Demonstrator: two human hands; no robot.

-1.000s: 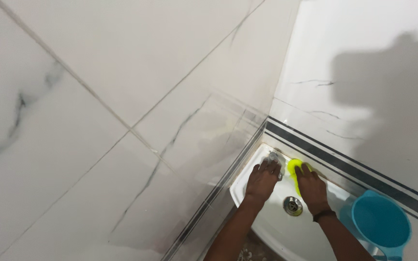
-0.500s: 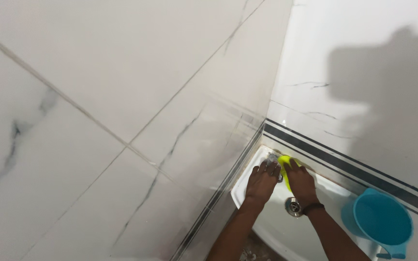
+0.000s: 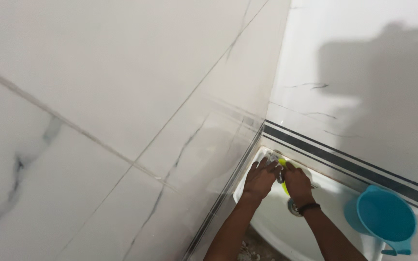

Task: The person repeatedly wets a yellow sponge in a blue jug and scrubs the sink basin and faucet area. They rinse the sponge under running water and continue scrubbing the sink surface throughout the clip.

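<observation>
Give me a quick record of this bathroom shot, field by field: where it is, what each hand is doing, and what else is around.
place: corner of two white marble-look tiled walls with a dark stripe
basin: white sink set in the corner, metal drain partly hidden by the wrist
left hand: resting on the metal tap at the back corner
right hand: pressing a yellow-green sponge beside the tap
wrist: dark band on the right wrist
nearby: blue plastic jug at the right of the sink

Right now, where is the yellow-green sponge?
In the head view the yellow-green sponge sits at the back corner of the white sink, under the right hand and beside the left hand, just below the dark wall stripe.
</observation>
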